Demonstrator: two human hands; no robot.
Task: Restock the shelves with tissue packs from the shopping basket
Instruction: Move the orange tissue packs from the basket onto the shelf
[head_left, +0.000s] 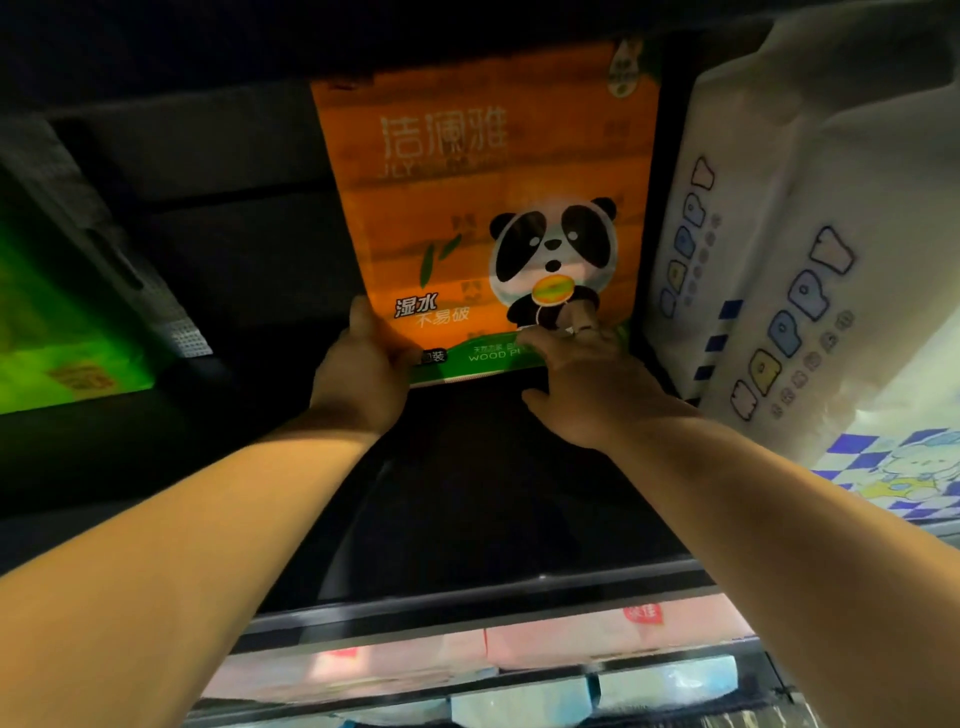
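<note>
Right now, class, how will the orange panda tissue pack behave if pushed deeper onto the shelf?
The orange panda tissue pack probably slides easily on its glossy film. Standing tall, it may tip. As tissue, likely light.

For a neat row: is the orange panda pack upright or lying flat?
Upright: the orange tissue pack stands on its bottom edge on the shelf, left hand and right hand at its lower corners.

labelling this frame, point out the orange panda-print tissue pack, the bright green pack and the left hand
orange panda-print tissue pack (467, 208), head view, centre of front face
bright green pack (62, 332), head view, lit front face
left hand (363, 364), head view, back of hand
</note>
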